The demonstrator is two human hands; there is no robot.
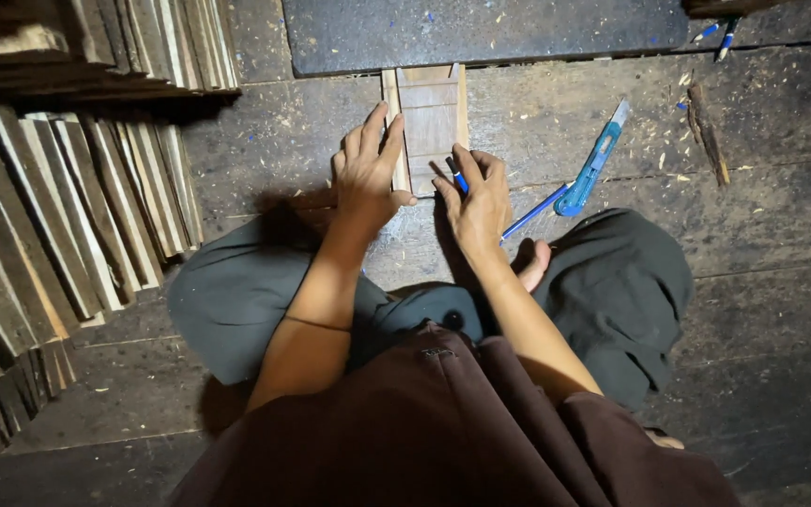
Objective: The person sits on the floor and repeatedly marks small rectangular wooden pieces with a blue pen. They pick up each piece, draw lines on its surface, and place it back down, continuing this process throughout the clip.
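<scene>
I sit cross-legged on a dark plank floor. A small wooden frame of thin slats (431, 117) lies flat in front of me. My left hand (366, 169) presses down on its left slat, fingers spread. My right hand (476, 202) holds a blue pen (455, 175), its tip at the lower right part of the wooden piece.
A blue utility knife (593, 161) and another blue pen (532, 213) lie to the right of my hand. Stacks of thin wooden slats (77, 207) fill the left side. A dark slab (481, 33) lies beyond the frame. Wood shavings are scattered at right.
</scene>
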